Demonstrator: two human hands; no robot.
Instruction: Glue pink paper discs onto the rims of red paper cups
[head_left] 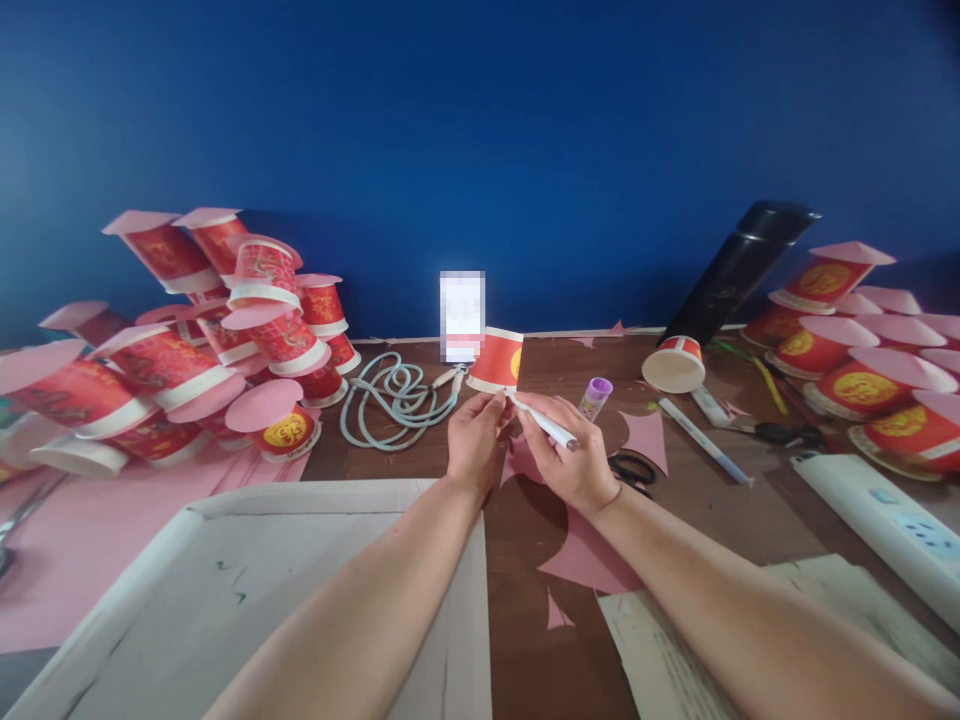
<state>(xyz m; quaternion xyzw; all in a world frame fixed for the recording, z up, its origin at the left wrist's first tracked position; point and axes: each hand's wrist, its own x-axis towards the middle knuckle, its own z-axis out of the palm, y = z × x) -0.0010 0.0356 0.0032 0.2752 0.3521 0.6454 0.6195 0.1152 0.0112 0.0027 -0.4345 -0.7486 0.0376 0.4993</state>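
A red paper cup (pixel 496 360) with a white rim and part of a yellow emblem is pinched low at its rim by my left hand (pixel 480 432). My right hand (pixel 574 455) is closed around a white marker pen (pixel 547 422), whose tip end points at my left fingertips by the cup's lower edge. Whether the tip touches the cup I cannot tell. Just beyond my right fingers stands a glue stick (pixel 596 398) with a purple top. Black-handled scissors (pixel 634 470) lie partly hidden beside that hand, near pink paper offcuts (pixel 585 555).
Stacked red cups with pink paper discs (pixel 274 335) fill the left; similar cups (pixel 862 385) stand at right. A black flask (pixel 739 265) leans on the blue wall behind a cup on its side (pixel 673 368). A coiled cable (pixel 394 405), white tray (pixel 285 560) and power strip (pixel 885 530) lie around.
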